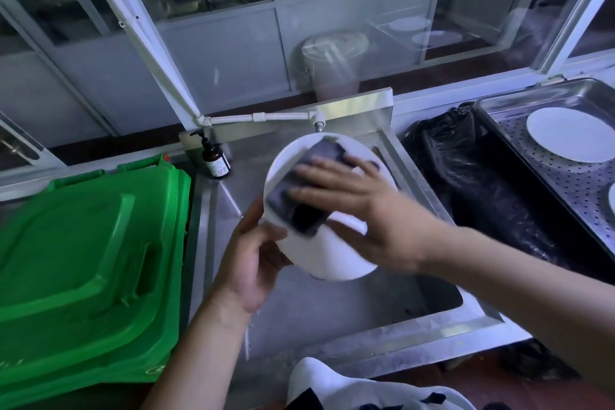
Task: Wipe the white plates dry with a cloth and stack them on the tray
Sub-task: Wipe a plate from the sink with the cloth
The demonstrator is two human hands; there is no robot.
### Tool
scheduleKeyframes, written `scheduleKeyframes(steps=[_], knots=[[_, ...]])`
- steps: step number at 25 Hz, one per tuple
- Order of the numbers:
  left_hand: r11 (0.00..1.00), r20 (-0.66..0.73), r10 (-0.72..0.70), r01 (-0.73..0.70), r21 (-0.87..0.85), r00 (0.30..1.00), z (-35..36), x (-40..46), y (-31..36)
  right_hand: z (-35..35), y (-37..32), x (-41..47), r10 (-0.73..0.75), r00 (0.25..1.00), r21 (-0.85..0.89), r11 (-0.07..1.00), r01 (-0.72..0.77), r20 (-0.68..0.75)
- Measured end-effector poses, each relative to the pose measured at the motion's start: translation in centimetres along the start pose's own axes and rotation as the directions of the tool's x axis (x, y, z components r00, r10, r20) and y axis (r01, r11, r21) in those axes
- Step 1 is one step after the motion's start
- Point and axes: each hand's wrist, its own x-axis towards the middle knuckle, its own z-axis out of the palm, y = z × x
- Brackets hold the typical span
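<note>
A white plate (332, 253) is being gripped at its left rim by the left hand (248, 263) over the steel sink (332, 316), while a dark cloth (299, 196) is being pressed flat onto it by the straight-fingered right hand (362, 206).

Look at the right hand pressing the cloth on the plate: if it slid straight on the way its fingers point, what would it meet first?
Probably the left hand, gripping the plate at its left rim; the right hand points left across the cloth. Depth is uncertain.
</note>
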Motion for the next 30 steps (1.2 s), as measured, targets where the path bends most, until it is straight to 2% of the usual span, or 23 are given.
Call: scheduleKeyframes(steps=[2, 3, 6, 8, 13, 18, 22, 28, 30], knots=[[0.998, 0.039, -0.008, 0.010, -0.057, 0.999, -0.1, -0.5, 0.3, 2.1, 0.1, -0.1, -0.022, 0.975, -0.160, 0.985, 0.059, 0.223], [0.999, 0.048, -0.015, 0.017, -0.042, 0.999, -0.3, -0.7, 0.5, 2.6, 0.6, -0.1, -0.041, 0.968, -0.209, 0.973, 0.095, 0.247], [0.999, 0.077, -0.022, 0.021, 0.025, 0.997, -0.8, -1.3, 0.9, 2.5, 1.7, 0.4, -0.117, 0.963, -0.247, 0.953, 0.178, 0.241], [0.999, 0.076, -0.008, 0.005, 0.041, 0.997, -0.8, -1.5, 1.1, 2.3, 2.6, 1.0, -0.117, 0.965, -0.272, 0.945, 0.180, 0.235], [0.997, 0.015, 0.063, -0.064, 0.044, 0.998, -0.9, -1.6, 1.4, 1.1, 4.7, 1.3, 0.035, 0.976, -0.262, 0.965, 0.023, 0.214], [0.989, -0.054, 0.143, -0.142, 0.033, 0.988, -0.7, -1.3, 1.7, 1.2, 5.2, -2.0, 0.174, 0.974, -0.177, 0.973, -0.148, 0.144], [0.983, -0.049, 0.180, -0.177, 0.049, 0.983, -0.2, -0.9, 1.6, 3.4, 3.3, -5.6, 0.252, 0.966, -0.081, 0.966, -0.247, 0.063], [0.981, -0.013, 0.187, -0.187, 0.047, 0.982, 0.4, -0.2, 0.9, 7.0, 0.1, -7.7, 0.252, 0.928, -0.017, 0.964, -0.267, -0.275], [0.981, -0.017, 0.184, -0.183, 0.058, 0.983, 0.5, 0.1, 0.4, 6.8, -0.9, -7.6, 0.249, 0.923, 0.002, 0.966, -0.260, -0.293]])
